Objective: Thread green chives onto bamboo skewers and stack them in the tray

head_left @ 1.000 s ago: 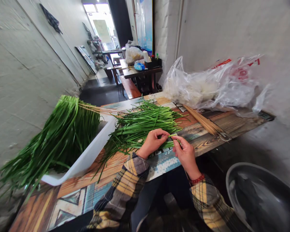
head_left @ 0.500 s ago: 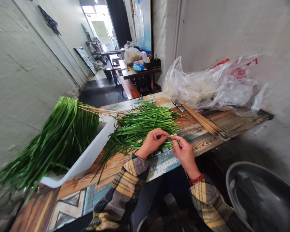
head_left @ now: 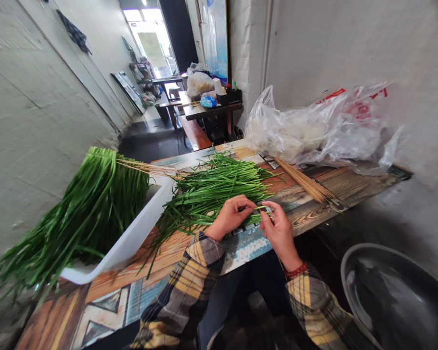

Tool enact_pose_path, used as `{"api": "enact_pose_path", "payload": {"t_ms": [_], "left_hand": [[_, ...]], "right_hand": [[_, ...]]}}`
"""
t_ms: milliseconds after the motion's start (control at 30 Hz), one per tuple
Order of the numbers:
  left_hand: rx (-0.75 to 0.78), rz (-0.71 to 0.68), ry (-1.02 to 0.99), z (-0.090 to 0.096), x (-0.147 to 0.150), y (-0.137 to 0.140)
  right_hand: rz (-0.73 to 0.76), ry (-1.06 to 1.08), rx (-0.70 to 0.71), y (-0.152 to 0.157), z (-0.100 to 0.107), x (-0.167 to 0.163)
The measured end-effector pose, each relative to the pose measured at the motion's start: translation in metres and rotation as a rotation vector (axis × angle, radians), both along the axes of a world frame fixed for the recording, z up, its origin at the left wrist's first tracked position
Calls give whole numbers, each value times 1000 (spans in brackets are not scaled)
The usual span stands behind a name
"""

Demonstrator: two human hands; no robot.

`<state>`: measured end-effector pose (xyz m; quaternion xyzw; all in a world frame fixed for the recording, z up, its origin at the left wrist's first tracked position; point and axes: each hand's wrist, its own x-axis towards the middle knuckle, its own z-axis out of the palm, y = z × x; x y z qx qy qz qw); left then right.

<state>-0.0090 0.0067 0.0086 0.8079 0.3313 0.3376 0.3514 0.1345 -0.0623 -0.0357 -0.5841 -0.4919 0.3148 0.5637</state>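
Note:
Between my hands, over the table's near edge, stretches a pale green garlic chive stalk [head_left: 260,207]. My left hand [head_left: 231,217] is closed, thumb and fingers pinching the stalk's left part. My right hand [head_left: 279,229] pinches at its other end, the index finger raised a little. A thin stick, partly hidden by the palm, shows beside my right wrist; its full length cannot be seen. Just beyond my hands lies a loose pile of garlic chives [head_left: 219,187], pale stem ends toward the right.
On the left, a white tray [head_left: 127,250] holds a thick heap of chives [head_left: 91,204] with bamboo skewers threaded through. Bare bamboo skewers [head_left: 304,183] lie right of the pile. Clear plastic bags [head_left: 314,131] sit against the wall. A grey basin [head_left: 387,291] stands low at right.
My right index finger has lifted slightly and the stalk between my hands shows more of its length. Both hands stay in nearly the same place.

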Motion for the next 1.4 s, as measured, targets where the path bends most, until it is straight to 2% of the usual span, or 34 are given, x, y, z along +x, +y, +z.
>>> {"api": "enact_pose_path", "payload": {"t_ms": [233,367,433,600,767,900,1067,1200,1400], "left_hand": [[6,-105,54,1,0,-2],[65,73,47,-4,1,7],[92,159,104,-9,1,12],[142,236,323,-21,6,19],[206,313,474,-19,12,14],[218,300,352,-18,11,15],[94,248,118,-16,7,13],[13,155,47,-13,7,8],[-28,123,-7,-9,6,6]], "right_hand": [[8,24,-43,1,-6,3],[11,47,-37,1,-6,2],[4,51,-40,1,-5,1],[12,46,-48,2,-7,1],[15,21,-50,3,-9,1],[11,0,-50,2,-8,1],[8,-13,-49,1,-7,2],[2,-21,-47,0,-3,2],[3,-12,-30,-1,1,3]]}}
